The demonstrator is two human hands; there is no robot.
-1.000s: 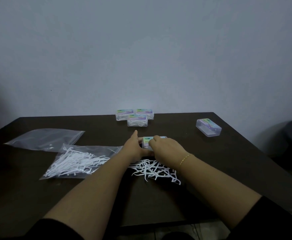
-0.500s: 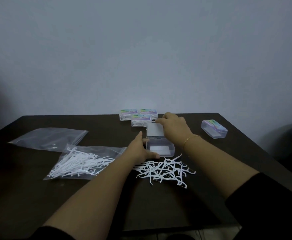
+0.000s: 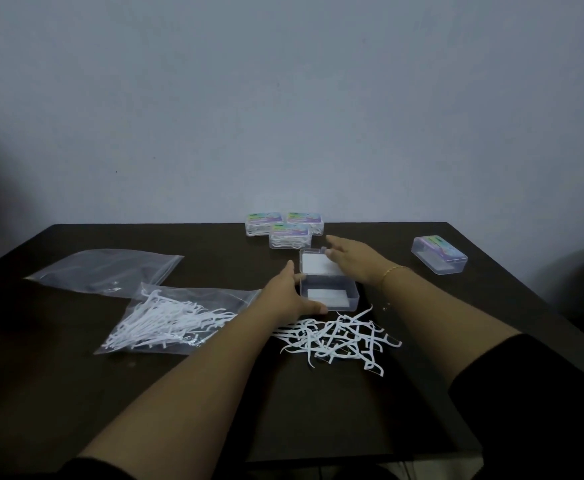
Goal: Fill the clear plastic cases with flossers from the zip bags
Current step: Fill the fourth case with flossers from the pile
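Lifted off the lid (image 3: 319, 264), the right hand (image 3: 354, 260) hovers with fingers spread while the left hand (image 3: 292, 292) grips the open case (image 3: 330, 295), loose flossers (image 3: 339, 336) just near of both.

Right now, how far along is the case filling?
Done: three filled cases closed at the back. In hand: open case, empty; left hand steadies its base, right hand at the lid. Left: loose flossers, bagged flossers, closed case at right.
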